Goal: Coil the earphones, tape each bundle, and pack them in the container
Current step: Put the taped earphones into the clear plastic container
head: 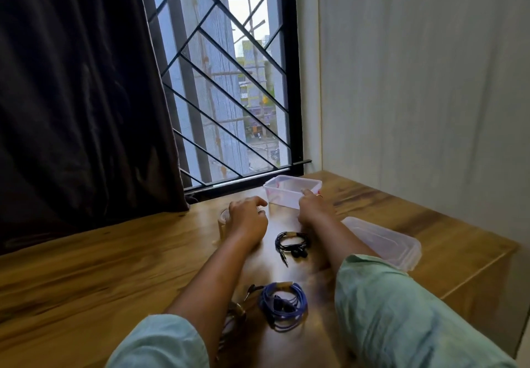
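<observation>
Single head-worn view, facing forward and down; brown wooden bench (pixel 114 267) close beneath the left hand (pixel 248 218) and right hand (pixel 314 208), black-barred window (pixel 229 81) beyond them.

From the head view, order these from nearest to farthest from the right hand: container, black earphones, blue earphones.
1. container, at the window side; the right hand holds its near rim.
2. black earphones, mid-table between the forearms.
3. blue earphones, closest to the person.

Taped black earphone coil (pixel 292 235), taped blue coil (pixel 286 306) nearer, lidless clear container (pixel 282 196) beyond.
</observation>
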`<state>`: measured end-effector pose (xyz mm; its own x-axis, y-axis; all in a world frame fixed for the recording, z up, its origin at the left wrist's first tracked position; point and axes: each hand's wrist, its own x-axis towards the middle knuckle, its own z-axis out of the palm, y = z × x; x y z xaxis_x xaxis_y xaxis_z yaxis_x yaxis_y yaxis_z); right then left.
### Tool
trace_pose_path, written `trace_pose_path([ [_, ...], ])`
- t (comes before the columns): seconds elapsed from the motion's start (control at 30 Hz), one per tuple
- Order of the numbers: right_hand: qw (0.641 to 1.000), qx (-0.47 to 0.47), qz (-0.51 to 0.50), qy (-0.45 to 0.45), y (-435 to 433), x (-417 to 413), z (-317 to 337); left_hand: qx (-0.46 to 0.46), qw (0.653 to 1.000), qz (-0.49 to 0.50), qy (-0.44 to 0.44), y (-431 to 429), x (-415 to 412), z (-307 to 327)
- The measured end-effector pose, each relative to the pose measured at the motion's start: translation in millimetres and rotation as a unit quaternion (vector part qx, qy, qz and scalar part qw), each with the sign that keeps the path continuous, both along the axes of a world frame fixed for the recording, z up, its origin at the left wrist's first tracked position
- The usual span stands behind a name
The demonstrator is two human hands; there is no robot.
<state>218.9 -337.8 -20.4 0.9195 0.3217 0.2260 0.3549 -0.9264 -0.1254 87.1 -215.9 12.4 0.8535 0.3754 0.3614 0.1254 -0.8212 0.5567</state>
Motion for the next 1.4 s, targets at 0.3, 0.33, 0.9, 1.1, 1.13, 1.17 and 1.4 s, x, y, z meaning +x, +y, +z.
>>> trace_pose_path([
  [0.3,0.982,0.183,0.024,-0.050,3,-4,0,-0.036,0.998,0.005,-0.042,6,6,-19],
  [0.33,0.975,0.212,0.034,-0.064,3,-9,3,-0.055,0.997,0.015,-0.056,12,4,-18],
  [0.9,0.828,0.421,0.371,-0.017,100,-231,26,-0.479,0.845,0.068,-0.229,124,-230,10],
  [1.1,0.842,0.385,0.374,0.063,132,-282,-11,-0.494,0.836,0.142,-0.193,138,-292,-25],
  [1.13,0.844,0.383,0.369,0.072,135,-287,-14,-0.492,0.837,0.149,-0.186,142,-296,-30],
  [1.17,0.847,0.380,0.363,0.081,137,-291,-17,-0.491,0.838,0.156,-0.178,145,-298,-34],
  [1.4,0.866,0.364,0.335,0.078,140,-301,-20,-0.482,0.840,0.190,-0.163,156,-292,-48],
])
